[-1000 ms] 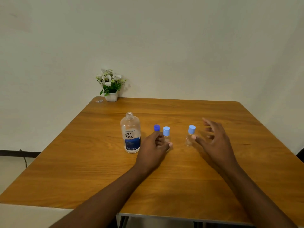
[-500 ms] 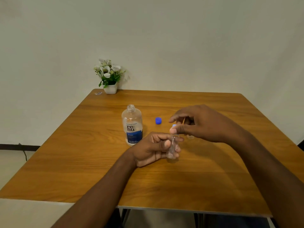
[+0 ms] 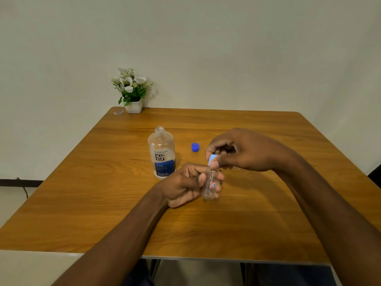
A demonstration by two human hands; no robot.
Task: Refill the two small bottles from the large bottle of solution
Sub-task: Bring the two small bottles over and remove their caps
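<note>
The large clear solution bottle with a blue label stands uncapped on the wooden table. Its dark blue cap lies on the table just right of it. My left hand grips a small clear bottle a little above the table, in front of the large bottle. My right hand pinches that bottle's light blue cap from above. The second small bottle is mostly hidden behind my right hand; only a sliver of clear plastic shows under it.
A small white pot of white flowers stands at the table's far left corner, beside a small scrap. A plain wall runs behind the table. The table's front edge is near my body.
My left hand lifted a small bottle from the table and brought it nearer. My right hand moved left across and took hold of its light blue cap. The view tilted slightly down.
</note>
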